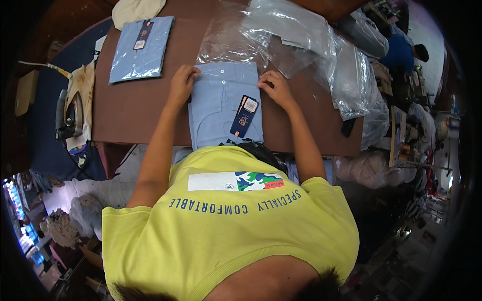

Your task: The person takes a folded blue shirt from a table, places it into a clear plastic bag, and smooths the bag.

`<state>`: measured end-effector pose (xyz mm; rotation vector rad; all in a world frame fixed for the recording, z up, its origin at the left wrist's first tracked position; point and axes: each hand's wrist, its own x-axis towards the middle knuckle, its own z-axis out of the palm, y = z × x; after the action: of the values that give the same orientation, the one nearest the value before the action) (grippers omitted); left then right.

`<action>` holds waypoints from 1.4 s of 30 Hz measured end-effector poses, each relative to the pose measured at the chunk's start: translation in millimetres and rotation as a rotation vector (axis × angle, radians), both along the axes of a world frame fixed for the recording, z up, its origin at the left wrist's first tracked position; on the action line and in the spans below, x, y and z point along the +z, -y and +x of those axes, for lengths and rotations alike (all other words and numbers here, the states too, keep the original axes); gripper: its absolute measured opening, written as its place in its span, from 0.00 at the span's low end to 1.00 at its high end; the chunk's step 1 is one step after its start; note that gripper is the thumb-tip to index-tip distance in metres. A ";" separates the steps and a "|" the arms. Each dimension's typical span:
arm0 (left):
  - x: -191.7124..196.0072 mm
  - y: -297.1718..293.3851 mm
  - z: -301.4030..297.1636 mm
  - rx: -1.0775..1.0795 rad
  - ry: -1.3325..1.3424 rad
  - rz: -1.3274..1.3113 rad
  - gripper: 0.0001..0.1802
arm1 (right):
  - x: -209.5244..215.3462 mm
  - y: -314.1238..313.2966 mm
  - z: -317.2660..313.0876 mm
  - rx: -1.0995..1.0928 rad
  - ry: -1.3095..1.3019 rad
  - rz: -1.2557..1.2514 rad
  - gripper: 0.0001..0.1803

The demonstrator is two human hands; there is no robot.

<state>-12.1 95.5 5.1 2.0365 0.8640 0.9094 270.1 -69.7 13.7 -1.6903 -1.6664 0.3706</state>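
Note:
A folded light-blue shirt (213, 105) lies in front of me, with white buttons down its middle and a dark hang tag (244, 116) on its right part. My left hand (184, 84) is closed at the shirt's far left corner, fingers curled over the edge. At the right edge, thumb and fingers of my right hand (274, 89) pinch together against the cloth. A clear plastic bag (226, 42) lies flat beyond the shirt and meets its far end. Whether the fingers also catch the bag's edge is too fine to tell.
On the brown table (135, 110), a bagged blue shirt (143, 50) lies at the far left. A clothes iron (73, 115) stands on a cloth at left. Clear bags (306, 30) spread along the right side. Another person (401, 52) is at the far right.

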 end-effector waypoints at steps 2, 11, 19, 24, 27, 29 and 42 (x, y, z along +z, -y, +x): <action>2.9 -1.0 -1.5 0.012 -0.003 -0.022 0.05 | -0.1 -3.0 -2.2 -0.006 -0.016 0.020 0.09; 0.4 -10.5 -14.0 -0.115 -0.332 0.471 0.04 | -14.8 -5.5 -5.0 -0.076 -0.063 0.018 0.09; 8.5 11.4 -23.9 -0.211 -0.387 0.453 0.06 | -12.7 20.3 -8.6 -0.073 -0.192 -0.062 0.09; 7.3 19.1 -21.6 -0.132 -0.323 0.316 0.07 | -22.2 20.5 -2.4 -0.069 -0.264 -0.119 0.14; 13.9 15.0 -12.7 -0.105 -0.306 0.308 0.07 | -17.4 5.3 12.4 -0.133 -0.886 -0.273 0.18; 16.4 13.1 -8.3 -0.101 -0.304 0.251 0.07 | -6.5 -8.3 18.6 -0.188 -1.243 -0.334 0.20; 13.2 4.3 4.5 -0.077 -0.232 0.203 0.06 | -35.5 -72.4 37.1 -0.296 -1.114 -0.277 0.09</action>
<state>-7.7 91.3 18.4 2.3690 0.8355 0.7538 307.2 2.7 -21.8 -1.4203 -0.5552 1.1663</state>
